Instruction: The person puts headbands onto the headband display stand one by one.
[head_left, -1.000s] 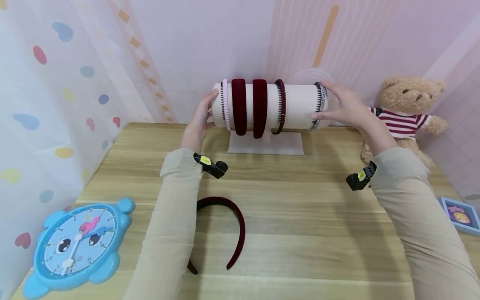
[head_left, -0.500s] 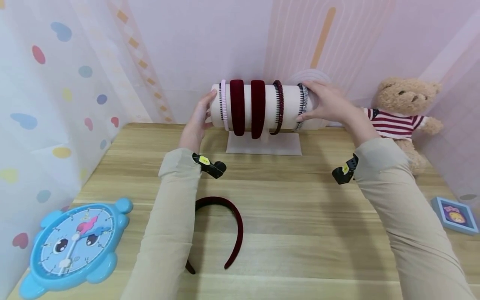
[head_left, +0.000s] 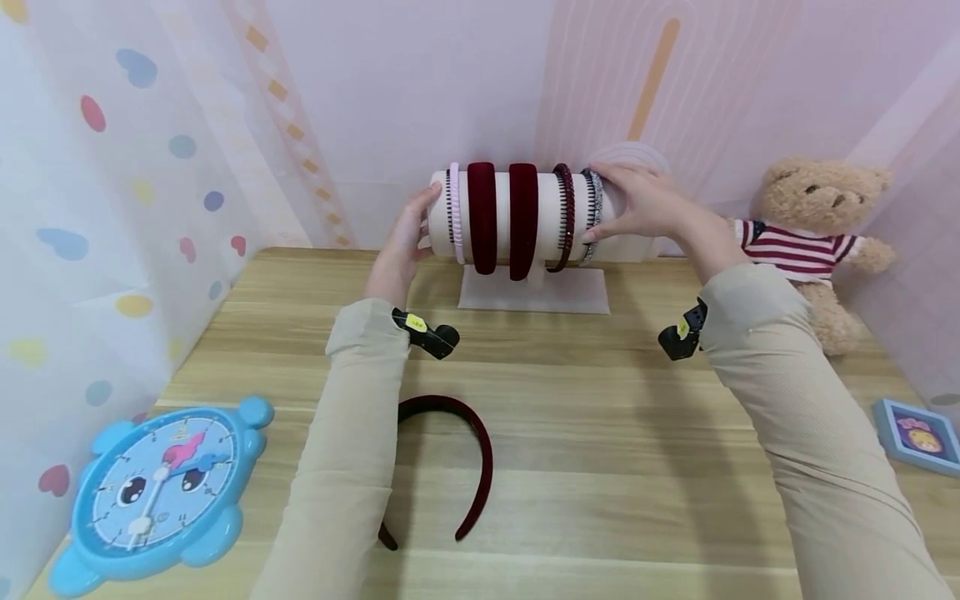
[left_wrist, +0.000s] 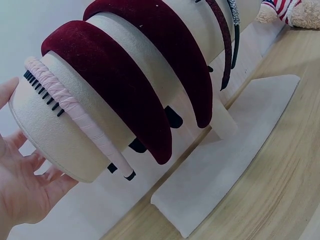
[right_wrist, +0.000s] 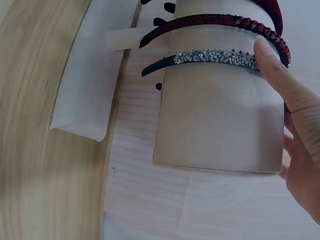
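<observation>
A cream headband stand [head_left: 547, 218] has a horizontal roll over a flat base. My left hand [head_left: 397, 254] holds the roll's left end, thumb on top and fingers behind. Near the right end, my right hand [head_left: 647, 204] pinches a silver glittery headband [right_wrist: 215, 56] between thumb and fingers; the fingertips behind the roll are hidden. Close beside that one sits a dark red beaded headband [right_wrist: 220, 20]. Farther left on the roll are two wide dark red velvet headbands [left_wrist: 107, 85] [left_wrist: 160, 45] and a pale pink wrapped headband [left_wrist: 75, 110].
Another dark red headband [head_left: 487, 467] lies on the wooden table [head_left: 570, 517], partly hidden by my left sleeve. A blue toy clock [head_left: 161, 492] is at the front left. A teddy bear [head_left: 806, 225] sits at the back right, with a small blue frame [head_left: 917, 435] nearer.
My right hand has slid the silver headband leftward along the roll, from its right end to close beside the beaded headband. The left hand has stayed on the roll's left end.
</observation>
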